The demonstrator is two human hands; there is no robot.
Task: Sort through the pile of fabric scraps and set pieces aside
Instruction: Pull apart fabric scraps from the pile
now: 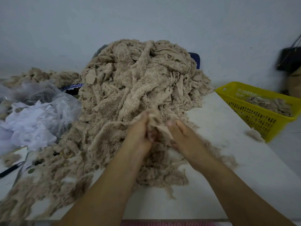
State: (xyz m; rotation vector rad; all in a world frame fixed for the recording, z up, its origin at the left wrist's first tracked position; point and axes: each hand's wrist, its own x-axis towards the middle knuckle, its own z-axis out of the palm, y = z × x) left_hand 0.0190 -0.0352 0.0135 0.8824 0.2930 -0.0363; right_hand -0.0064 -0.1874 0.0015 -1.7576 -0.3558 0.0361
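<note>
A tall pile of beige fluffy fabric scraps [140, 75] covers the middle of the white table [228, 154] and spreads toward the near left. At the pile's front edge both hands meet on one beige scrap [155, 119]. My left hand [139, 132] grips its left side with curled fingers. My right hand [180, 132] pinches its right side. The scrap is bunched up between the two hands, and the fingertips are blurred.
A yellow slotted basket [254, 111] with several beige scraps stands at the table's right edge. Clear plastic bags and white cloth [35, 118] lie on the left. A black pen [9, 170] rests at the near left. A dark bag [291, 59] hangs on the wall, far right.
</note>
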